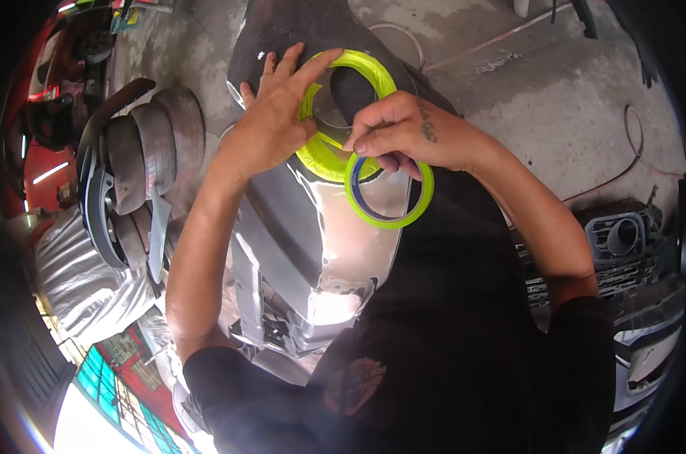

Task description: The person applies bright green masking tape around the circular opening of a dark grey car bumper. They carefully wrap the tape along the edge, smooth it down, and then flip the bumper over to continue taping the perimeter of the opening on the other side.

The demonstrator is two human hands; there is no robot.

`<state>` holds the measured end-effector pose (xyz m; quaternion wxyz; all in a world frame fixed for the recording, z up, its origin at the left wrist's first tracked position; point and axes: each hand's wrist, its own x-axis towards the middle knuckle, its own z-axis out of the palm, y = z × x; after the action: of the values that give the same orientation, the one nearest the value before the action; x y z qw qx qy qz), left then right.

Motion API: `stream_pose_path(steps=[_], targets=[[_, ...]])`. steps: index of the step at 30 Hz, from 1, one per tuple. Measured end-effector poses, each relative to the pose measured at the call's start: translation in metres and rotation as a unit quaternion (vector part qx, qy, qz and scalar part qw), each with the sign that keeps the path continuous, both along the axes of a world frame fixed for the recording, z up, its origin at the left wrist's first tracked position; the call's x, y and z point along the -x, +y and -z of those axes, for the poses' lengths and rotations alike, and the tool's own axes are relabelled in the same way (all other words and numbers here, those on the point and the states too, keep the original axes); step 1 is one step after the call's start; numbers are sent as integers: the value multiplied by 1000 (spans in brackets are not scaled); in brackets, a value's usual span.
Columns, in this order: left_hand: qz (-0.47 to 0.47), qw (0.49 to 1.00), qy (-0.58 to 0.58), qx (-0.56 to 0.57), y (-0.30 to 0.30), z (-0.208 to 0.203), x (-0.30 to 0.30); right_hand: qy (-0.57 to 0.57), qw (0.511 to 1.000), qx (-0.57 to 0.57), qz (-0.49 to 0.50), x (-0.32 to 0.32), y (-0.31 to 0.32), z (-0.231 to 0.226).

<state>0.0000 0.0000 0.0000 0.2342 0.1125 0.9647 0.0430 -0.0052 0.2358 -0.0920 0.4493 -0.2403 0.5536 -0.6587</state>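
A bright yellow-green ring of masking tape [377, 72] is stuck around a round opening in a large grey and dark car body part, which looks like a bumper [354, 253]. My left hand [271, 125] rests on the left side of that ring, its fingers spread and the thumb near the inner edge. Just right of it, my right hand [422, 135] grips a roll of masking tape [392, 224] of the same colour with a blue core. Thumb and forefinger pinch together over the ring's lower right, while the other fingers pass into the roll. A tape end at the pinch is hard to make out.
Several worn tyres [180, 140] stand at the left with a dark curved trim piece [93, 200]. Silver sheeting [93, 284] lies below them, and a red car [48, 170] is farther left. Car grilles [623, 238] lie at the right; a thin hose [636, 140] crosses the concrete floor.
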Motion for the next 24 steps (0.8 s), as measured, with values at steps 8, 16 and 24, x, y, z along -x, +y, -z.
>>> stream_pose_path(steps=[8, 16, 24], targets=[[-24, 997, 47, -56, -4, 5, 2, -57, 996, 34, 62, -36, -5, 0], [-21, 994, 107, 12, -1, 5, -1, -52, 993, 62, 82, -45, -22, -4], [4, 971, 240, 18, 6, 24, 1, -64, 991, 71, 92, -47, -25, 2]])
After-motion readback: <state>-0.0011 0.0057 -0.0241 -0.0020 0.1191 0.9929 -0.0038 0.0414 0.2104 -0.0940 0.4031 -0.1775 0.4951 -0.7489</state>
